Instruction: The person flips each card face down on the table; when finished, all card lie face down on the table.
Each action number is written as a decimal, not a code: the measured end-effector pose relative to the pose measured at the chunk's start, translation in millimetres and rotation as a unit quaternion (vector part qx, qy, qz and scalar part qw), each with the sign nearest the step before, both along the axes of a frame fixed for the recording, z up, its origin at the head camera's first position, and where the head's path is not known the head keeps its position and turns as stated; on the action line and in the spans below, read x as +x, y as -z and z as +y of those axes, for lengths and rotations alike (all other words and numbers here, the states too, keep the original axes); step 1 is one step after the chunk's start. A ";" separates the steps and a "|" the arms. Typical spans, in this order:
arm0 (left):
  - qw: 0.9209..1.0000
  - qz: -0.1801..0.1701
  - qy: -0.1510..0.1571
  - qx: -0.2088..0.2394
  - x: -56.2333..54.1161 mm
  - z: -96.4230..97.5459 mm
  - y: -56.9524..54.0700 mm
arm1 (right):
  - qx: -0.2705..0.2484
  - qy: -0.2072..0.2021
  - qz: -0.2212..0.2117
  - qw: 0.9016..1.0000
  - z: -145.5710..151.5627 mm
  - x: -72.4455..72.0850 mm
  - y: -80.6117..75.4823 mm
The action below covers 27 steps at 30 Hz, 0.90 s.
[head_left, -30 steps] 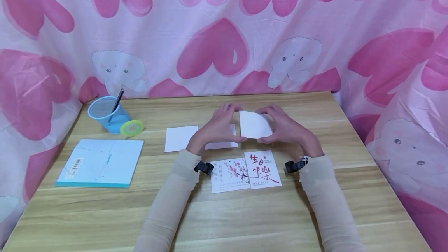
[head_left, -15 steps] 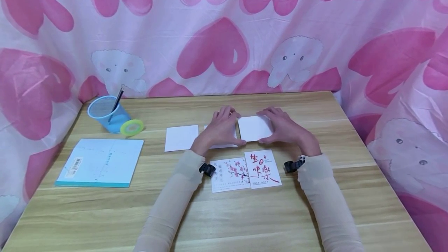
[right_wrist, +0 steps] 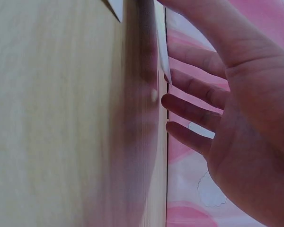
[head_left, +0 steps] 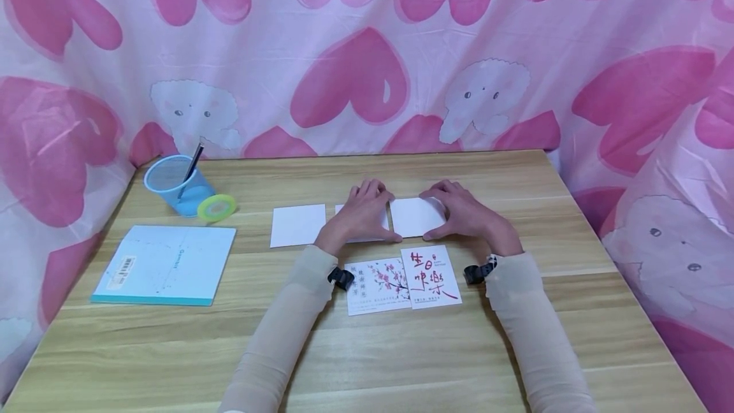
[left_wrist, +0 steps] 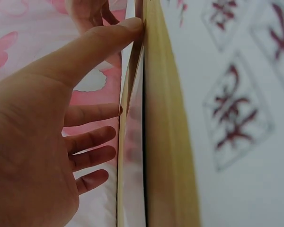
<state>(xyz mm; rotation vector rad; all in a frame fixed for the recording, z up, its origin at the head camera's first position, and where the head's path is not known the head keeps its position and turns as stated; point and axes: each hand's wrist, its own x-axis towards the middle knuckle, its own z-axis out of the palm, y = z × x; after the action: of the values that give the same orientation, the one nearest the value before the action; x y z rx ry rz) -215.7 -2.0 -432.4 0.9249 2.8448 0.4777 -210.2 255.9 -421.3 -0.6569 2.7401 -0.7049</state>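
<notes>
A plain white card (head_left: 417,217) lies flat between my two hands, low over the table at the right end of a row of white cards. My left hand (head_left: 361,217) holds its left side, thumb at the near corner and forefinger at the far one. On its right side, my right hand (head_left: 467,212) grips the corners the same way. In the right wrist view, the card's edge (right_wrist: 162,47) meets the fingers, the others spread loosely. The middle white card (head_left: 384,217) is partly hidden under my left hand; another white card (head_left: 298,225) lies left of it.
Nearer me lie a blossom-printed card (head_left: 378,285) and a card with red characters (head_left: 430,278), overlapping slightly. To the left are a pale blue notebook (head_left: 166,266), a blue cup (head_left: 186,193) with a dark pen, and a yellow-green disc (head_left: 216,208). A pink curtain (head_left: 350,81) hangs behind the table.
Both hands have lowered the white card and brought it slightly nearer; it has gone from tilted and bent to flat. The other cards have stayed put.
</notes>
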 end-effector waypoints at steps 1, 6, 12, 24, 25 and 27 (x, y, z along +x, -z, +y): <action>1.000 0.000 -0.001 0.000 0.2 -0.2 -0.1 | -0.001 -0.001 -0.001 1.000 -0.1 0.1 0.0; 1.000 -0.001 -0.001 -0.003 1.3 -1.9 -1.0 | -0.003 -0.005 -0.004 1.000 -0.3 -0.2 1.1; 1.000 -0.007 0.002 -0.007 1.9 -4.6 -1.0 | 0.006 -0.004 -0.005 1.000 -2.0 -0.4 2.9; 0.999 0.007 0.004 0.054 5.3 -22.9 -27.9 | 0.008 0.000 0.020 1.000 -3.5 2.1 -10.6; 0.998 0.013 0.005 0.060 6.4 -26.2 -32.2 | 0.008 0.002 0.024 1.000 -4.0 3.0 -12.6; 0.998 0.022 0.007 0.065 9.1 -32.6 -40.1 | 0.002 0.003 0.031 1.000 -5.7 5.5 -17.0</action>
<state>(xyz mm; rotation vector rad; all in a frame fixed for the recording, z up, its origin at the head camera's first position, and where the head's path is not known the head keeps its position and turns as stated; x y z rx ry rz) -206.6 -34.6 -392.3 0.9876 2.8724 0.6554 -204.7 250.2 -404.4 -0.6818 2.7997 -0.6899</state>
